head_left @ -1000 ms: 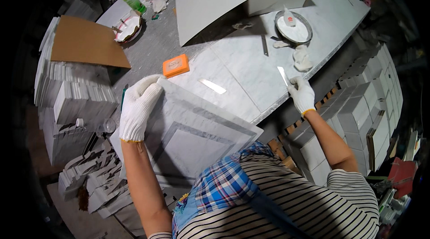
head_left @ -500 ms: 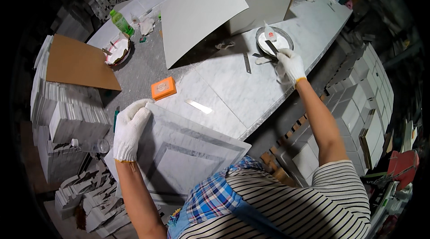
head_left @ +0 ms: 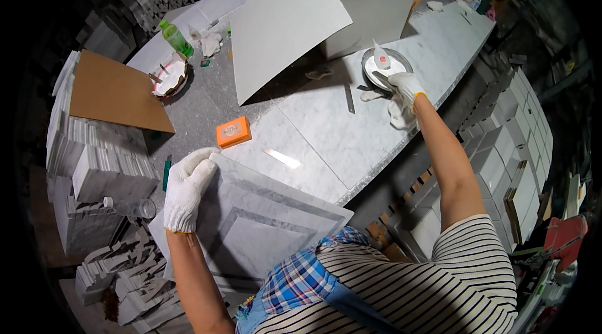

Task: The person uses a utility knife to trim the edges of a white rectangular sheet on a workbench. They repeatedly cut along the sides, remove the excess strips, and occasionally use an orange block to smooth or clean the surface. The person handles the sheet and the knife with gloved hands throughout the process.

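Note:
My left hand, in a white knit glove, is closed on the upper left corner of a marble panel with grey inlaid bands. The panel leans, tilted, between my body and the table. My right hand, also gloved, grips a thin flat metal scraper whose blade dips into a round bowl of white paste. A white squeeze bottle with a pointed nozzle rests in the bowl. Beside the bowl lie a smeared spatula, a crumpled white cloth and a narrow steel strip.
An orange box and a shiny metal strip lie on the marble table. Large pale sheets stand propped behind. A green bottle and a second paste bowl are at the left, near stacked tiles under brown cardboard.
My right hand has lowered the scraper, so its blade now lies flatter and lower in the bowl. My left hand keeps its hold on the panel. The view has shifted slightly.

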A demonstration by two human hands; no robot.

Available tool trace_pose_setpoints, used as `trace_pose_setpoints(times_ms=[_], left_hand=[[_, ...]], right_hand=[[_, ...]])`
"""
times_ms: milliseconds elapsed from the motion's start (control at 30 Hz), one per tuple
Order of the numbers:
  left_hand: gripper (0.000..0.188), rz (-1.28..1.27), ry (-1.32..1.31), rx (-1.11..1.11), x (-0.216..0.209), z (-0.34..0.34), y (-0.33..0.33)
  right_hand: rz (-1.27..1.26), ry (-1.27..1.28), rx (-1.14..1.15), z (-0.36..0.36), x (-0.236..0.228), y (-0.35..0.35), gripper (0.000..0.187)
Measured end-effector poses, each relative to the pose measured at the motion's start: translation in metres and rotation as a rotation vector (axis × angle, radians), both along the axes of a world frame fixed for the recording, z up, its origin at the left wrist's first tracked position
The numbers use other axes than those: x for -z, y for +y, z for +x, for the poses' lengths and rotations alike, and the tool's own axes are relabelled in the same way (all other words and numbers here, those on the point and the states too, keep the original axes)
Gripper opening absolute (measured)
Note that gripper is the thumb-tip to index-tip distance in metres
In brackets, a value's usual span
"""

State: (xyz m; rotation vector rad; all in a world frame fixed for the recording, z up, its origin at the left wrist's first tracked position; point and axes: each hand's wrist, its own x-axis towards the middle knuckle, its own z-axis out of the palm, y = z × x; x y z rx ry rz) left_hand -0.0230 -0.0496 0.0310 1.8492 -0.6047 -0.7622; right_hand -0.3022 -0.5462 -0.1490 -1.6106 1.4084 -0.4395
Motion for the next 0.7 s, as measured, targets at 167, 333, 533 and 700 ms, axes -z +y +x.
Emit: trace_pose_setpoints(times_ms=[167, 333, 533, 700], left_hand=[[0.029, -0.006, -0.02, 0.016, -0.002, -0.001, 0.0], [0.03, -0.029, -0.001, 0.024, -0.002, -0.002, -0.001], [0.028, 0.012, -0.072, 0.035, -0.003, -0.001, 0.001], [0.028, -0.007, -0.037, 0.013, 0.002, 0.001, 0.003]], right_hand=[[-0.17, 0.102, -0.02, 0.015, 0.007, -0.003, 0.022], [-0.077, 0.042, 0.006, 0.011, 0.01, -0.01, 0.026], [0.121, -0.211, 0.07, 0.003, -0.025, 0.019, 0.027], [0.11, -0.375, -0.055, 0.01, -0.047, 0.042, 0.022]])
